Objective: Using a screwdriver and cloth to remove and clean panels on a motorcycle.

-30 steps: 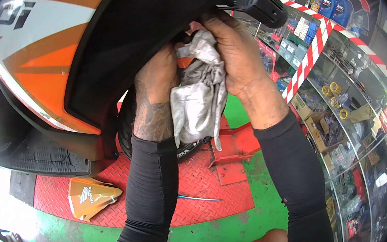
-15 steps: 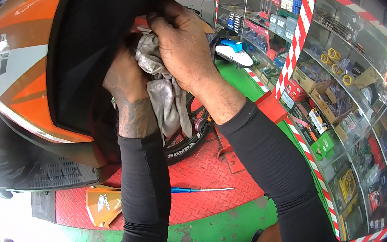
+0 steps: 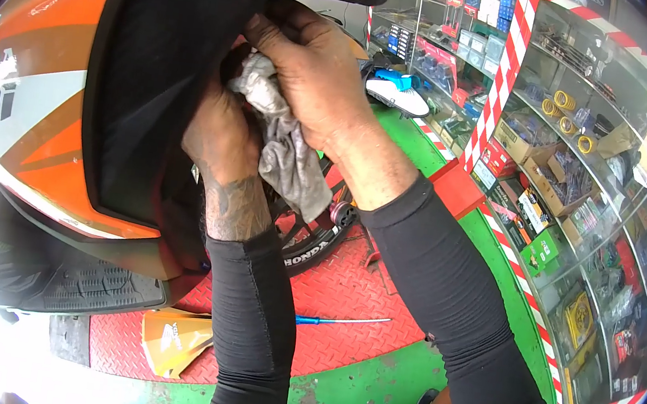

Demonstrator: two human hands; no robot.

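Left hand: can't tell your grip
Right hand: curled against rag, pinch unclear
Screwdriver: near platform's edge

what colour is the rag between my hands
The rag is pale grey with darker smudges; head view.

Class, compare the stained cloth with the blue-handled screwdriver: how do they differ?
The stained cloth is limp and crumpled; the blue-handled screwdriver is straight and slim. The cloth hangs between the left hand and right hand, while the screwdriver lies on the red tread plate. Both are partly hidden.
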